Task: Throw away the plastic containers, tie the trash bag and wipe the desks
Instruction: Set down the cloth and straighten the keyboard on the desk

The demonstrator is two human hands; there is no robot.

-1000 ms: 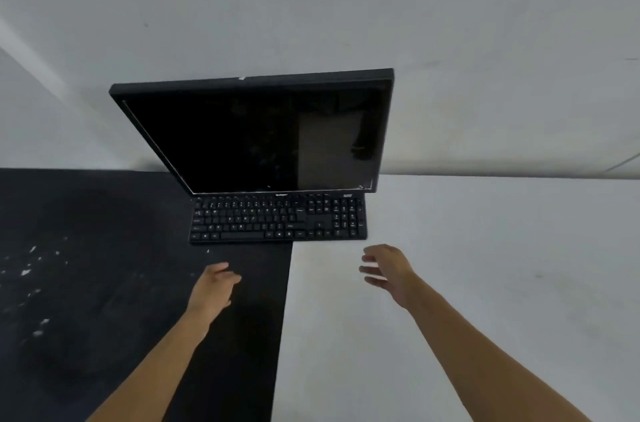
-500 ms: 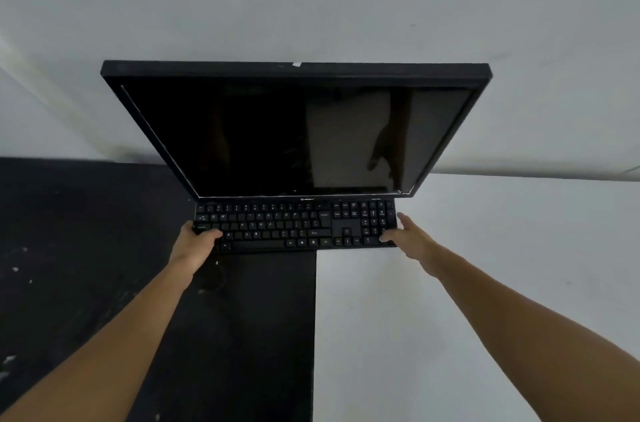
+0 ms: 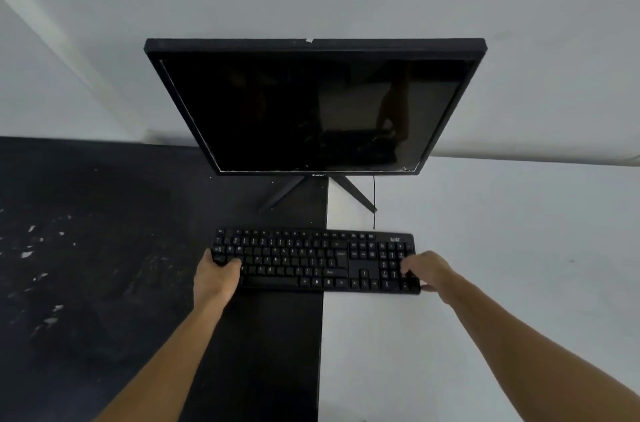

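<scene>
Two grips, left hand point(image 3: 214, 278) and right hand point(image 3: 427, 271), clamp the keyboard point(image 3: 298, 262) before the monitor point(image 3: 311, 110).

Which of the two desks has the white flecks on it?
The black desk, left of the white desk; pale flecks scatter across its left part.

A small pale logo point(image 3: 318, 175) sits midway along the near bezel of the monitor point(image 3: 263, 110), too small to read. A pale mark point(image 3: 395, 239) at the far right corner of the keyboard point(image 3: 294, 262) and the white legends on its keys are blurred beyond reading.
</scene>
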